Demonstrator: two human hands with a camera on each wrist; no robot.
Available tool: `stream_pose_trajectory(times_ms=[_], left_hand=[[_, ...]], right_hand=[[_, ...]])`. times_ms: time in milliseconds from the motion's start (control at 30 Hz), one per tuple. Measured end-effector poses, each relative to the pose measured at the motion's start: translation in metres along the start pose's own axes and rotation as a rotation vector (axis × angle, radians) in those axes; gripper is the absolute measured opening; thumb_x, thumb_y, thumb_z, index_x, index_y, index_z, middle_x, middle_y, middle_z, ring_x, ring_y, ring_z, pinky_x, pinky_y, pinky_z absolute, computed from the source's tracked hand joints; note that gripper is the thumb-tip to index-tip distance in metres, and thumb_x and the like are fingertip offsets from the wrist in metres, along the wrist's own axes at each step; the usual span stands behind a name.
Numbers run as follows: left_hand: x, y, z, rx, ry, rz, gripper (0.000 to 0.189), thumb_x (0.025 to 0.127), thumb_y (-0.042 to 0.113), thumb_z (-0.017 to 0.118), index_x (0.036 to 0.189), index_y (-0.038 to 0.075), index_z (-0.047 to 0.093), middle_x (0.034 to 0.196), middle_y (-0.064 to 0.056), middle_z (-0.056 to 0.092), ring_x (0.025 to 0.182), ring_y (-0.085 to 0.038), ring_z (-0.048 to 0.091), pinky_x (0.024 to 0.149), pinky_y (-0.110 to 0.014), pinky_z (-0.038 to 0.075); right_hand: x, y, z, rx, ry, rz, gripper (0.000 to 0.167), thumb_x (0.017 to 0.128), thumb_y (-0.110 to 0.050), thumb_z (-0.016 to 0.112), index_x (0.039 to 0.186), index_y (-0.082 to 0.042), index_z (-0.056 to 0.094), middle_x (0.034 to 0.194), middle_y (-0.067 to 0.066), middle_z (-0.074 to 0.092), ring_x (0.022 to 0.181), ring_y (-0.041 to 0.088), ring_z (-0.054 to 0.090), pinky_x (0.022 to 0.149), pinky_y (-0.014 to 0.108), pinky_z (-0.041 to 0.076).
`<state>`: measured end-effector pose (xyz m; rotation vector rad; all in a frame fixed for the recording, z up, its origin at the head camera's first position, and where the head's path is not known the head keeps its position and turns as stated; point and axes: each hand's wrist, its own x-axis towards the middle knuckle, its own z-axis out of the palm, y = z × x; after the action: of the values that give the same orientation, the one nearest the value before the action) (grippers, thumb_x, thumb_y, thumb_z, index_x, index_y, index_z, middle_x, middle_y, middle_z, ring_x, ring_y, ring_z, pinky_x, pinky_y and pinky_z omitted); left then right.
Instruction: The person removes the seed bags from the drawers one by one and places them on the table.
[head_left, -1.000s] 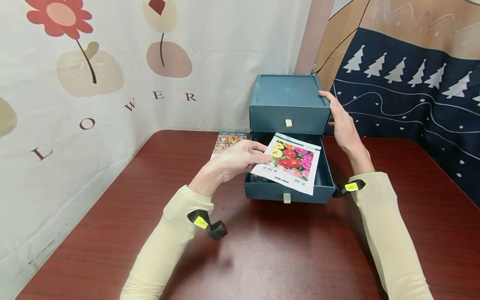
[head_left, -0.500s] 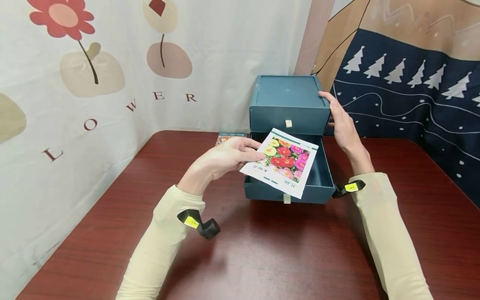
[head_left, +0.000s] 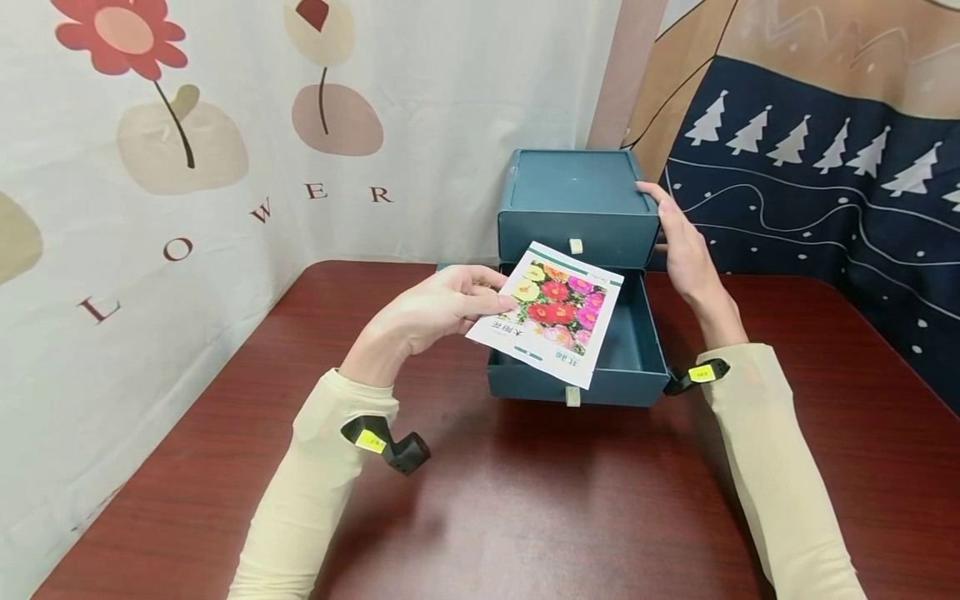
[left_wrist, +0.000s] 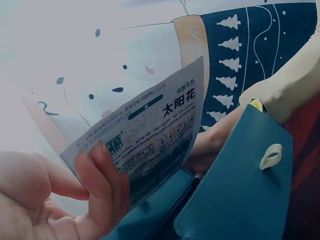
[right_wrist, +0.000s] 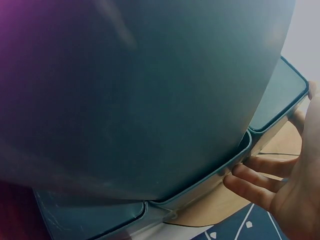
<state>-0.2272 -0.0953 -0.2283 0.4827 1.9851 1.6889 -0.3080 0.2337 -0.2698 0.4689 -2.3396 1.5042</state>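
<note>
Left hand (head_left: 438, 310) pinches a white, rectangular, flower-printed packet (head_left: 558, 312) above an open blue plastic drawer (head_left: 528, 386), seemingly mid-transfer, needing clearance next; right hand (head_left: 692, 265), spread, touches the boxy blue cabinet (head_left: 573, 187).

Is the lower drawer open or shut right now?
Open. The lower drawer juts out in front of the upper drawer, and part of its inside shows beside the packet that the left hand holds.
</note>
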Motion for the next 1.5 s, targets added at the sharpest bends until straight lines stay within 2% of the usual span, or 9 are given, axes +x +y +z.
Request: stream_pose_trajectory(times_ms=[267, 400, 600, 700, 833, 1167, 1500], left_hand=[[-0.008, 0.004, -0.008, 0.011, 0.015, 0.013, 0.038, 0.099, 0.004, 0.062, 0.134, -0.006, 0.049, 0.114, -0.020, 0.071, 0.094, -0.026, 0.073, 0.084, -0.035, 0.058], [-0.012, 0.007, -0.012, 0.017, 0.021, 0.032, 0.038, 0.099, 0.004, 0.061, 0.133, -0.006, 0.049, 0.112, -0.020, 0.072, 0.093, -0.026, 0.073, 0.084, -0.035, 0.058], [-0.016, 0.010, -0.019, 0.006, 0.026, 0.025, 0.039, 0.100, 0.006, 0.061, 0.134, -0.005, 0.047, 0.108, -0.017, 0.073, 0.091, -0.024, 0.074, 0.083, -0.032, 0.058], [-0.020, 0.013, -0.022, 0.005, 0.040, 0.021, 0.040, 0.100, 0.007, 0.061, 0.135, -0.005, 0.046, 0.104, -0.016, 0.074, 0.087, -0.022, 0.074, 0.075, -0.027, 0.056], [-0.025, 0.014, -0.028, 0.000, 0.059, 0.031, 0.040, 0.100, 0.006, 0.060, 0.135, -0.006, 0.044, 0.101, -0.013, 0.074, 0.083, -0.019, 0.074, 0.070, -0.025, 0.056], [-0.034, 0.018, -0.041, -0.027, 0.094, 0.082, 0.034, 0.100, 0.002, 0.057, 0.130, -0.009, 0.046, 0.098, -0.011, 0.074, 0.082, -0.017, 0.073, 0.075, -0.028, 0.058], [-0.037, 0.020, -0.050, -0.029, 0.192, 0.102, 0.027, 0.100, 0.003, 0.058, 0.124, -0.007, 0.047, 0.093, -0.008, 0.075, 0.085, -0.016, 0.073, 0.078, -0.026, 0.057]], right_hand=[[0.002, -0.001, 0.001, 0.002, -0.007, -0.007, 0.054, 0.108, -0.052, 0.020, 0.156, -0.033, 0.037, 0.162, 0.007, 0.032, 0.126, 0.041, 0.045, 0.105, 0.070, 0.033], [0.002, -0.001, 0.002, 0.001, -0.006, -0.013, 0.054, 0.108, -0.051, 0.020, 0.156, -0.032, 0.037, 0.162, 0.006, 0.032, 0.127, 0.041, 0.044, 0.105, 0.070, 0.033], [0.001, -0.001, 0.001, 0.001, -0.009, -0.013, 0.054, 0.108, -0.051, 0.019, 0.156, -0.032, 0.037, 0.162, 0.006, 0.031, 0.127, 0.040, 0.043, 0.105, 0.070, 0.032], [0.001, 0.000, 0.001, 0.000, -0.008, -0.016, 0.054, 0.108, -0.051, 0.019, 0.156, -0.031, 0.037, 0.162, 0.005, 0.031, 0.128, 0.040, 0.043, 0.105, 0.071, 0.032], [0.001, 0.000, 0.001, -0.009, -0.005, -0.024, 0.055, 0.108, -0.052, 0.019, 0.156, -0.031, 0.037, 0.163, 0.004, 0.030, 0.129, 0.040, 0.043, 0.104, 0.071, 0.033], [0.000, 0.000, 0.001, -0.009, -0.009, -0.025, 0.055, 0.108, -0.052, 0.020, 0.156, -0.031, 0.037, 0.163, 0.004, 0.030, 0.129, 0.041, 0.043, 0.104, 0.071, 0.032], [-0.001, -0.001, 0.000, -0.003, -0.008, -0.019, 0.055, 0.108, -0.052, 0.019, 0.156, -0.032, 0.037, 0.162, 0.004, 0.031, 0.126, 0.041, 0.044, 0.105, 0.072, 0.031]])
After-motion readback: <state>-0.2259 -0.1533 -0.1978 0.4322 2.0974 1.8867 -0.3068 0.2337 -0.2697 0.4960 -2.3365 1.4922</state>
